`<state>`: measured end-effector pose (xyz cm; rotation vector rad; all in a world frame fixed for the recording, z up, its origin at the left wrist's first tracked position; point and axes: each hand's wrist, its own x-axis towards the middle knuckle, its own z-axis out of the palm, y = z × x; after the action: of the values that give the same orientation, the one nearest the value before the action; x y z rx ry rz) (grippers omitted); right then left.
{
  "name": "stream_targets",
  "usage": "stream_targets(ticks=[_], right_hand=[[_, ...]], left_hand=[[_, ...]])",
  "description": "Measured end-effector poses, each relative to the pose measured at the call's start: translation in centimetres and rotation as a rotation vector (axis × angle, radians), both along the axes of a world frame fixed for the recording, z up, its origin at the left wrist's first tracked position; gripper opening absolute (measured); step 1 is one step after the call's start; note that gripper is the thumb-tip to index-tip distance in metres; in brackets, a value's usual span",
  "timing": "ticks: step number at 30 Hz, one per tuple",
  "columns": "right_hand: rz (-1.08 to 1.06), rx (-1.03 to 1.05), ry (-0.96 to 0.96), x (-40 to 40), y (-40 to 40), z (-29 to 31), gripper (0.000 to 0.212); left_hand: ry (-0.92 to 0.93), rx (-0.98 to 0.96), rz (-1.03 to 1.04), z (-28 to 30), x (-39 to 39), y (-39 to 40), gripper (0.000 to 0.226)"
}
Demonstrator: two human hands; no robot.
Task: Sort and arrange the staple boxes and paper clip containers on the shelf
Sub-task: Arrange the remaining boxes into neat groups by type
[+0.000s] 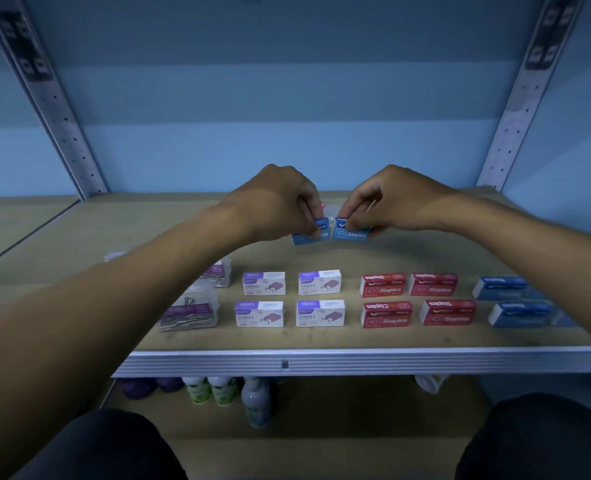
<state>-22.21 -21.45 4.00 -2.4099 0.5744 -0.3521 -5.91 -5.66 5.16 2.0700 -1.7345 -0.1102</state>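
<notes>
Lower shelf (322, 427) below held two green-labelled bottles (212, 391) side by side near front edge, left of centre. Grey bottle (257, 401) just right of them. Two purple objects (148, 386) toward left corner, blurred. White container (431, 382) toward right, partly hidden under upper shelf's edge.

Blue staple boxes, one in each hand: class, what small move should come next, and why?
Probably carry both to the right end. The left hand and right hand each pinch a blue staple box, and the shelf's other blue boxes sit right of the red boxes.
</notes>
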Motion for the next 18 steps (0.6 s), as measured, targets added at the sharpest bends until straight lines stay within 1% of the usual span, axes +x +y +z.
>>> stream_targets(ticks=[6, 12, 18], right_hand=[[-0.058, 0.029, -0.018, -6.4, -1.9, 0.4, 0.014], [-0.146, 0.016, 0.010, -12.4, -3.1, 0.8, 0.014], [-0.200, -0.016, 0.040, -16.6, -3.8, 1.1, 0.014]], left_hand=[[-0.024, -0.037, -0.100, 0.6, -4.4, -2.8, 0.015], [-0.030, -0.014, -0.184, 0.7, -8.8, -6.2, 0.017], [-0.045, 0.014, -0.247, 0.3, -12.8, -9.1, 0.019]])
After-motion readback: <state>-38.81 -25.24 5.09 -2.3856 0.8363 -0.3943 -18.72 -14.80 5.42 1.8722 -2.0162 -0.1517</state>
